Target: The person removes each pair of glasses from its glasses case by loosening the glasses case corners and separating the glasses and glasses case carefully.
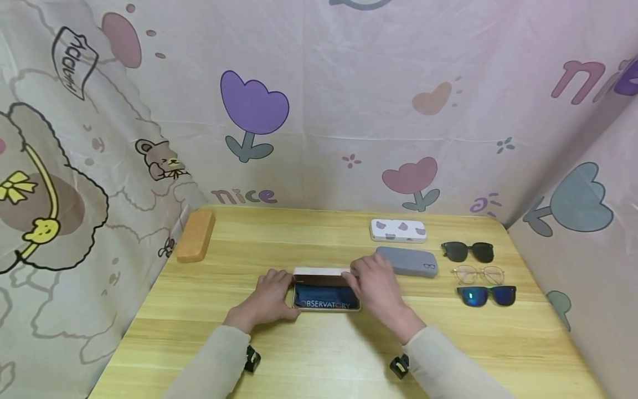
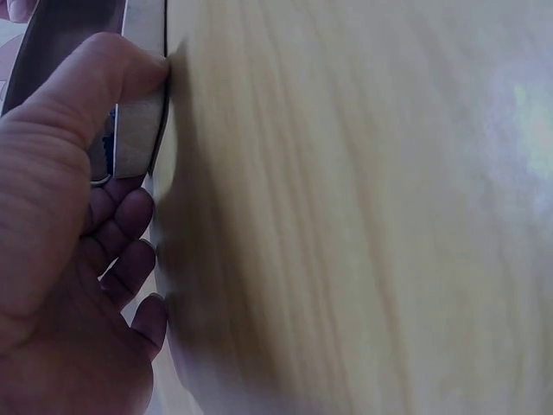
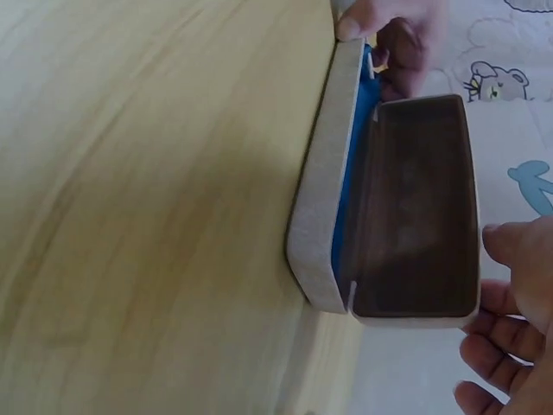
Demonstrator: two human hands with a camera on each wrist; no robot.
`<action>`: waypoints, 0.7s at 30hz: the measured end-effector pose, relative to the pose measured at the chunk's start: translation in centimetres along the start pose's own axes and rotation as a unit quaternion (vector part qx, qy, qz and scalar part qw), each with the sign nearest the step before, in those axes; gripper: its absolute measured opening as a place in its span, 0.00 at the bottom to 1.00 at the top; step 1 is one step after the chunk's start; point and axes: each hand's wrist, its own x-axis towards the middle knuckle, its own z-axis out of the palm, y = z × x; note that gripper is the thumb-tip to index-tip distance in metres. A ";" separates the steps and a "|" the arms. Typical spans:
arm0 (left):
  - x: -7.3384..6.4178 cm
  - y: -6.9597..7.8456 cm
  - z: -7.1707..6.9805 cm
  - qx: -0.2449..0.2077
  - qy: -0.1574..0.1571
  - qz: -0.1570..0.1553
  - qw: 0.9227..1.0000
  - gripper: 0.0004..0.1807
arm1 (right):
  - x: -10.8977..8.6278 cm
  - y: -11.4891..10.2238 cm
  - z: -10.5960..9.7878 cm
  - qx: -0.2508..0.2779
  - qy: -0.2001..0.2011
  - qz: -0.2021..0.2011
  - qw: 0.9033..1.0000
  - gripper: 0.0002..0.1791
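Observation:
An opened glasses case point(image 1: 313, 279) stands at the middle of the table, its brown-lined lid raised. Inside lies a dark blue cloth point(image 1: 326, 295) with white lettering; whatever is under it is hidden. My left hand point(image 1: 266, 296) grips the left end of the case's base. In the left wrist view, its thumb presses the front wall and the other fingers curl around the end. My right hand point(image 1: 377, 285) holds the right end of the raised lid point(image 3: 419, 207), thumb at the rim and fingers behind it.
A grey case point(image 1: 406, 261) lies just beyond my right hand, with a white patterned case point(image 1: 397, 230) behind it. To the right are black sunglasses point(image 1: 467, 252), thin-framed glasses point(image 1: 478, 274) and blue-lensed sunglasses point(image 1: 487, 295). An orange-brown case point(image 1: 196, 237) lies at the far left.

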 end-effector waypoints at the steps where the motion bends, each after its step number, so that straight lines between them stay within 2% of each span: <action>1: 0.0 0.0 0.0 0.000 -0.001 0.000 1.000 0.43 | 0.0 -0.1 0.1 0.001 -0.001 0.004 1.000 0.15; 13: 0.0 0.1 -0.2 -0.008 -0.003 -0.005 1.000 0.47 | -0.2 -0.7 0.2 0.012 -0.030 0.056 0.998 0.15; 21: 0.0 0.2 -0.2 -0.007 -0.002 -0.003 1.000 0.49 | -0.4 -1.0 -0.1 0.004 -0.024 0.048 0.999 0.15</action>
